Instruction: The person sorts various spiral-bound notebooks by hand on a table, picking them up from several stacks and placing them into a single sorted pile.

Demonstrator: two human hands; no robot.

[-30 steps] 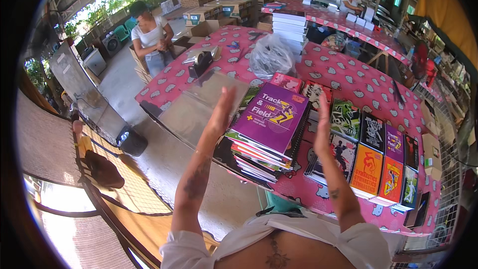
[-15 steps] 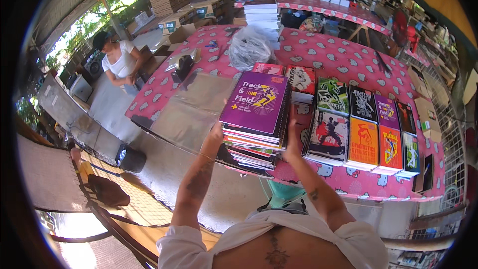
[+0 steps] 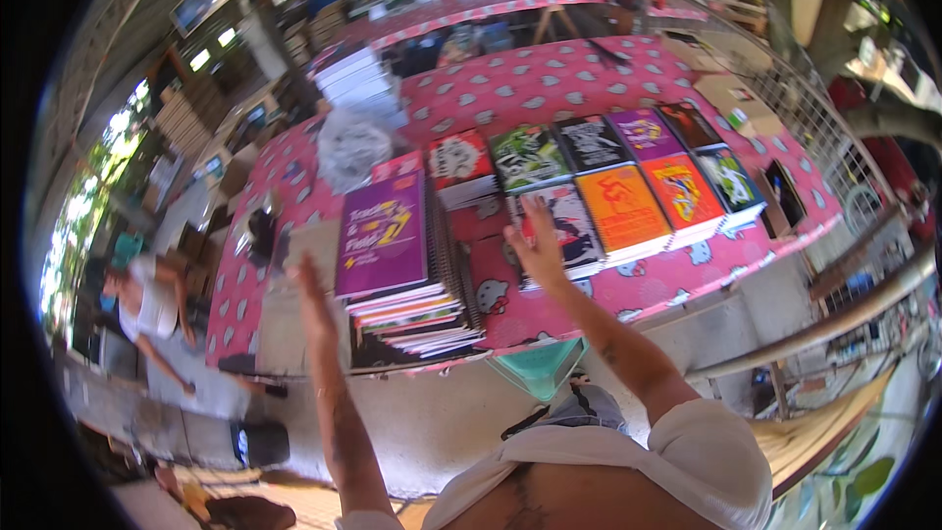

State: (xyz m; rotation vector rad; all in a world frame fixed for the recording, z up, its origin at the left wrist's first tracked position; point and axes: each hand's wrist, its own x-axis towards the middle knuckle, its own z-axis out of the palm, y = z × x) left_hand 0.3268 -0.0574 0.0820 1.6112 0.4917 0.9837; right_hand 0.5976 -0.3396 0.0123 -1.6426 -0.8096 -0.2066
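A tall stack of spiral notebooks (image 3: 412,319), a purple one (image 3: 383,236) on top, stands at the table's front edge. My left hand (image 3: 312,299) is beside the stack's left side, fingers stretched and holding nothing. Over a black, white and red notebook (image 3: 572,226) in the front row hovers my right hand (image 3: 538,247), its fingers spread; whether it touches the cover I cannot tell. Right of that lie piles topped by an orange notebook (image 3: 621,208), a red-orange one (image 3: 679,194) and a green-white one (image 3: 731,180). Behind are green (image 3: 530,154), black (image 3: 592,142) and purple (image 3: 645,132) covers.
A pink patterned cloth (image 3: 510,88) covers the table. At the back left are a clear plastic bag (image 3: 353,149), a white paper stack (image 3: 358,79) and a tape dispenser (image 3: 260,231). A teal stool (image 3: 538,370) stands below the front edge. Another person (image 3: 152,304) is at left.
Both hands have come off the notebook stack they were holding. My right hand has gone right, over the front-row notebooks. The view has turned to the right.
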